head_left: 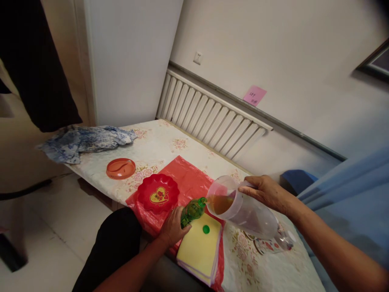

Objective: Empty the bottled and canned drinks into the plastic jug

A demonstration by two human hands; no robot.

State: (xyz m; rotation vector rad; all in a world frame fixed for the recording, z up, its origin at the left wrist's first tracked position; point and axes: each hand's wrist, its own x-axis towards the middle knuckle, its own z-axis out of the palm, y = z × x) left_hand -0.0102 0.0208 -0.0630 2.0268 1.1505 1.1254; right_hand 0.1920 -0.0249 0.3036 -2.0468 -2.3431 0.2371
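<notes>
My left hand [174, 227] is wrapped round a green bottle [192, 211], which tilts with its open mouth at the rim of a clear plastic pitcher [252, 215]. My right hand [266, 192] grips the pitcher near its rim, and the pitcher lies tilted toward the bottle. Brownish liquid [221, 204] has gathered inside by its mouth. Below the bottle, a green cap [206, 229] rests on a stack of yellow sheets [199, 247]. A red scalloped plate [158, 193] with a gold heart sits left of the bottle on red plastic [190, 178].
An orange divided dish [120, 168] and a crumpled blue-and-white cloth [91, 142] lie on the left of the flowered tablecloth [179, 144]. A clear bottle [284, 239] lies behind the pitcher. A radiator [209, 115] lines the wall; a blue curtain [352, 202] hangs right.
</notes>
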